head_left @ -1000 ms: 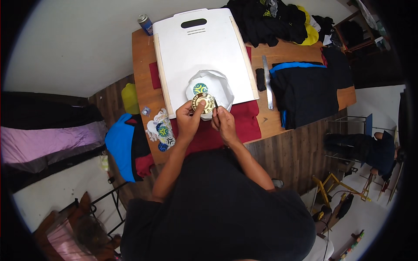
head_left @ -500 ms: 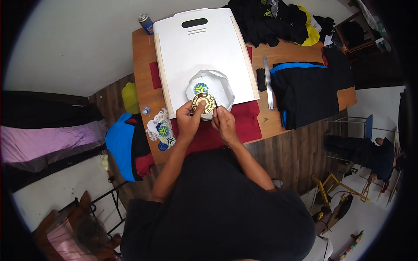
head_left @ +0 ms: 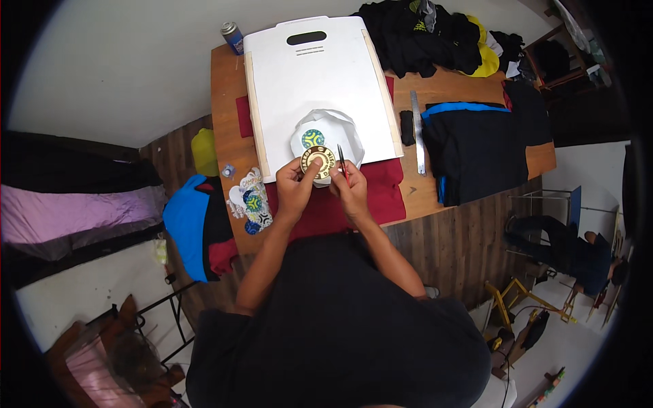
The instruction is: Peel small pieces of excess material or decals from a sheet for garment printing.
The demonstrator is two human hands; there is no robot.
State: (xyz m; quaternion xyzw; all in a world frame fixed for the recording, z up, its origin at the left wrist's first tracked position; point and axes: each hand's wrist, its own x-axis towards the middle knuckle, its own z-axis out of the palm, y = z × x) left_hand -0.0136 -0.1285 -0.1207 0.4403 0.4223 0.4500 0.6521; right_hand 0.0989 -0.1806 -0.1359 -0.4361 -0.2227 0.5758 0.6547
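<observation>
My left hand (head_left: 292, 190) is closed round a brown and cream round emblem (head_left: 326, 156), its thumb lying on the face. My right hand (head_left: 352, 193) meets the emblem's right edge. It also grips a slim pointed tool (head_left: 347, 175) with a red handle and dark tip pointing away from me; the exact kind is too small to tell. Beneath the hands is a crumpled white round container (head_left: 348, 129), with a blue, green and yellow round emblem (head_left: 313, 139) in it. The container rests on the near part of a large white board (head_left: 326, 78).
Burgundy cloth (head_left: 384, 194) lies under the board on a wooden table (head_left: 228, 88). Cut emblems (head_left: 254, 202) lie at left; a spray can (head_left: 232, 37) stands far left. A metal ruler (head_left: 418, 136) and folded black-blue garments (head_left: 469, 153) lie right. Another person (head_left: 588, 255) is farther right.
My right hand has turned, so the tool's red handle now shows and its tip points away. The emblem has turned slightly in my left hand. At right, the other person has shifted.
</observation>
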